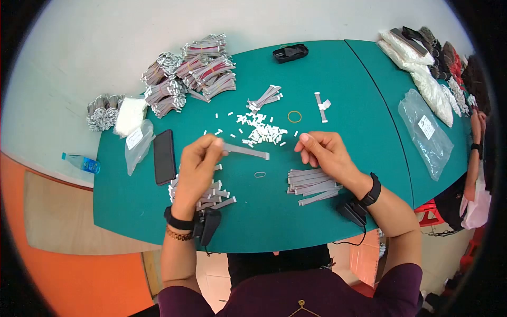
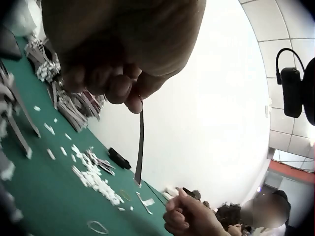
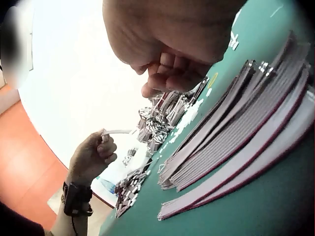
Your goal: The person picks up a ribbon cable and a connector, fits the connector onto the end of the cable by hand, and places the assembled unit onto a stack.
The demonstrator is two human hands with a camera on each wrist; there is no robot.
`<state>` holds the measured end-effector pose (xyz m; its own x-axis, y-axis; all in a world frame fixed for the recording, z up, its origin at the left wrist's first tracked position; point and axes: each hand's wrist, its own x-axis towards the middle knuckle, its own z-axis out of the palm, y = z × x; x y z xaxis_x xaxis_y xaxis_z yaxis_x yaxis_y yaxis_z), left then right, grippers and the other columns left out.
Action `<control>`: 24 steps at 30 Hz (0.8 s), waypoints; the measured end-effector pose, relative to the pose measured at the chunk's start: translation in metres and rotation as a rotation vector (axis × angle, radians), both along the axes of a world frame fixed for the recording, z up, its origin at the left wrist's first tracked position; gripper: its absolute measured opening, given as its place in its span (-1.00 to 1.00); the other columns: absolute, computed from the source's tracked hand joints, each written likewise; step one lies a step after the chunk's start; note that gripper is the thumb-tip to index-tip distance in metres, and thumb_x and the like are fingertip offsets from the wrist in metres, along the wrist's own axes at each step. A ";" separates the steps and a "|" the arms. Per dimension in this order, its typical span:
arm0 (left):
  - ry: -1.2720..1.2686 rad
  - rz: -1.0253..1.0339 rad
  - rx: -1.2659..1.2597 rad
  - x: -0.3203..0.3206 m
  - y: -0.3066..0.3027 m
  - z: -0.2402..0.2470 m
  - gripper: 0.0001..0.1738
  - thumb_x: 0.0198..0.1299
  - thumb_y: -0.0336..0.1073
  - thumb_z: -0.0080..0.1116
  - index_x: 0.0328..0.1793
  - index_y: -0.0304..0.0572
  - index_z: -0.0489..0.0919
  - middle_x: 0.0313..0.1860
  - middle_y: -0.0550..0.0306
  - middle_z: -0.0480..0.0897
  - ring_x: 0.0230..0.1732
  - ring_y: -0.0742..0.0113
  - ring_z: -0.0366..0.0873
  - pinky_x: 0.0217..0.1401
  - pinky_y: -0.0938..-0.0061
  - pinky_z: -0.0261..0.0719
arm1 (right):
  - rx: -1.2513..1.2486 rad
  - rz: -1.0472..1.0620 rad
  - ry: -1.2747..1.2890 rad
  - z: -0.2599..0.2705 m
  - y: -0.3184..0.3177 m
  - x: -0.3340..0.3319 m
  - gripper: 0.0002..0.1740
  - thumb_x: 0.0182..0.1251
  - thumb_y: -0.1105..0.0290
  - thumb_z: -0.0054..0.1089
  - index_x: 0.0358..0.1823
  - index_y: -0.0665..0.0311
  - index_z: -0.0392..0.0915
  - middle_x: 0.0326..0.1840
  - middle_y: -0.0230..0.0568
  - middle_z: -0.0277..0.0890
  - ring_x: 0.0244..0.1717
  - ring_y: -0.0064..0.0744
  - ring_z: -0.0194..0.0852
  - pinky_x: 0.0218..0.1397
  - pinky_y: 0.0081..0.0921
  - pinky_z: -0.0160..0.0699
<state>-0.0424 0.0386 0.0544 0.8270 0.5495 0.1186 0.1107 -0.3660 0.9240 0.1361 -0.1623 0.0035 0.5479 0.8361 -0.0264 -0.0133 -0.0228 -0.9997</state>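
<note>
My left hand (image 1: 199, 160) pinches one end of a flat grey ribbon cable (image 1: 247, 151) between thumb and forefinger. The cable's far end, with its pale connector, points right over the table; in the left wrist view the cable (image 2: 141, 142) hangs edge-on below the fingertips. My right hand (image 1: 328, 153) is raised to the right of it, fingers loosely curled, with nothing visible in them. Below the right hand lies a bundle of grey ribbon cables (image 1: 311, 183). More loose cables (image 1: 214, 194) lie beside the left wrist. A pile of small white connectors (image 1: 266, 133) is spread beyond both hands.
Cable bundles (image 1: 206, 68) are stacked at the back left. A phone (image 1: 164, 157), a plastic bottle (image 1: 81, 162), a rubber band (image 1: 294, 116), a black pouch (image 1: 290, 53) and a clear bag (image 1: 425, 132) lie around the green table (image 1: 364, 121). Another person's arm (image 1: 473, 153) is at right.
</note>
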 end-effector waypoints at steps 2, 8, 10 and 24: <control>0.062 0.098 0.031 -0.023 0.006 0.008 -0.65 0.32 -0.25 0.00 -0.53 -0.26 0.38 -0.62 0.40 0.29 -0.54 0.68 0.16 -0.52 0.66 0.11 | -0.008 0.022 0.003 0.002 0.000 -0.002 -0.58 0.42 0.11 -0.04 -0.44 0.28 0.56 -0.67 -0.47 0.39 -0.66 -0.78 0.19 -0.62 -0.75 0.11; 0.112 0.324 0.119 -0.092 0.033 -0.014 -0.63 0.31 -0.27 0.01 -0.56 -0.28 0.38 -0.63 0.42 0.29 -0.54 0.69 0.15 -0.52 0.67 0.07 | -0.048 0.081 -0.018 0.002 -0.001 -0.003 -0.59 0.41 0.11 -0.01 -0.47 0.27 0.55 -0.68 -0.48 0.39 -0.65 -0.78 0.18 -0.61 -0.75 0.12; 0.108 0.384 0.171 -0.106 0.037 -0.023 -0.61 0.31 -0.27 0.03 -0.59 -0.27 0.35 -0.66 0.44 0.23 -0.57 0.68 0.08 -0.56 0.63 0.00 | -0.057 0.086 -0.025 0.001 0.000 -0.003 -0.59 0.41 0.11 -0.01 -0.47 0.27 0.55 -0.68 -0.48 0.39 -0.65 -0.78 0.18 -0.61 -0.75 0.12; 0.117 0.256 0.182 -0.058 0.001 -0.002 -0.70 0.24 -0.35 0.14 -0.54 -0.26 0.40 -0.64 0.44 0.27 -0.55 0.71 0.11 -0.54 0.68 0.03 | -0.104 0.047 -0.087 -0.001 0.000 0.010 -0.68 0.34 0.23 0.09 -0.49 0.30 0.55 -0.67 -0.47 0.39 -0.65 -0.78 0.17 -0.63 -0.70 0.09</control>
<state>-0.1000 0.0401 0.0528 0.6785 0.7200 0.1461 0.3220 -0.4702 0.8217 0.1463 -0.1618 0.0029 0.5118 0.8564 -0.0684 0.0772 -0.1251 -0.9891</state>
